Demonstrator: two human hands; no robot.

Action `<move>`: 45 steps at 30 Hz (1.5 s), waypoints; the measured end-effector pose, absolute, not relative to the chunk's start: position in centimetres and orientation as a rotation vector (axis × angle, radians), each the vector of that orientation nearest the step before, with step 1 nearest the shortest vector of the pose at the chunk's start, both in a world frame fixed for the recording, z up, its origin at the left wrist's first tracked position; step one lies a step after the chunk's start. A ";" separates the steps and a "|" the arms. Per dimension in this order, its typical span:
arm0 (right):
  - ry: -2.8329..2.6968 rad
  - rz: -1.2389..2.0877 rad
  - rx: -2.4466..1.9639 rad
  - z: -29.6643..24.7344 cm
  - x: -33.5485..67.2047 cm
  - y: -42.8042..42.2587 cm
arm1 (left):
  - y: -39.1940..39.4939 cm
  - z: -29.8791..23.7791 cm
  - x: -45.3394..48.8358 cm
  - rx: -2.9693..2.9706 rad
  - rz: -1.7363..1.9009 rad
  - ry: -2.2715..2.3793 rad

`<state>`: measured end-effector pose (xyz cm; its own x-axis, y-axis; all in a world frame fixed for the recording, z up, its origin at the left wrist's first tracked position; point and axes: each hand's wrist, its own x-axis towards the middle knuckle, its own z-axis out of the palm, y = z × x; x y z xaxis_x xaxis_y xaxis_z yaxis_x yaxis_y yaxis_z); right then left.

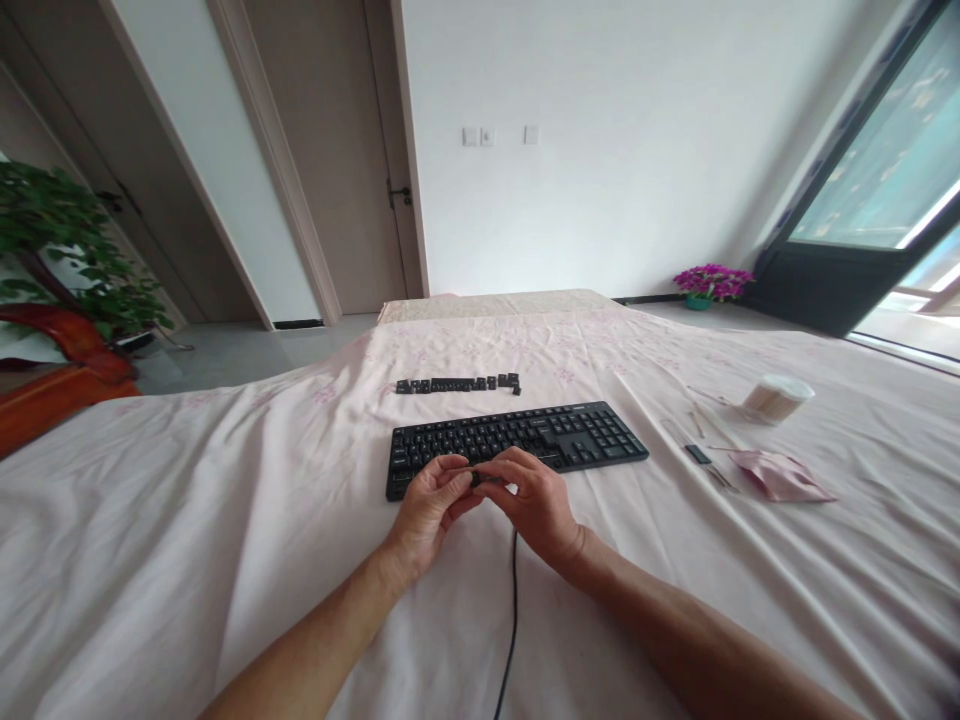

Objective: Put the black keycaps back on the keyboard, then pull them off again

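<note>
My left hand (429,508) is closed, pinching a small black keycap (475,479) between thumb and fingers. My right hand (534,500) meets it there, with its fingertips pressed together at the keycap; whatever else they grip is too small to make out. Both hands are above the near edge of a black keyboard (487,435), covering part of its lower rows. Beyond the keyboard, a row of loose black keycaps (454,384) lies on the cloth, with a long space bar in the middle.
A pale pink cloth (300,560) covers the surface. The keyboard's cable (514,610) runs towards me between my forearms. To the right are a round tub of cotton swabs (778,398), several loose swabs, a small dark tool (697,454) and a folded pink cloth (780,476).
</note>
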<state>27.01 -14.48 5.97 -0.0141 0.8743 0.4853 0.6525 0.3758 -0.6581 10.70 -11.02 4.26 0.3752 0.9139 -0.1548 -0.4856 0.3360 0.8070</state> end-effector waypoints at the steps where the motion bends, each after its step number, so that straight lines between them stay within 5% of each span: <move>1: -1.737 0.307 -1.345 6.0 27.0 -14.5 | -11.0 4.2 10.7 0.715 1.000 0.670; 23: -1.908 0.004 -1.255 6.5 27.0 -14.8 | -11.1 4.4 10.6 0.678 0.934 0.600; 45: -1.808 0.131 -1.263 5.9 26.8 -14.8 | -11.0 4.4 10.5 0.672 0.922 0.622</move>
<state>26.83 -14.82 5.92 -0.0743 0.7942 0.6031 0.6989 0.4729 -0.5366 10.49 -11.02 4.36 0.4640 0.8646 -0.1927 -0.5024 0.4360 0.7466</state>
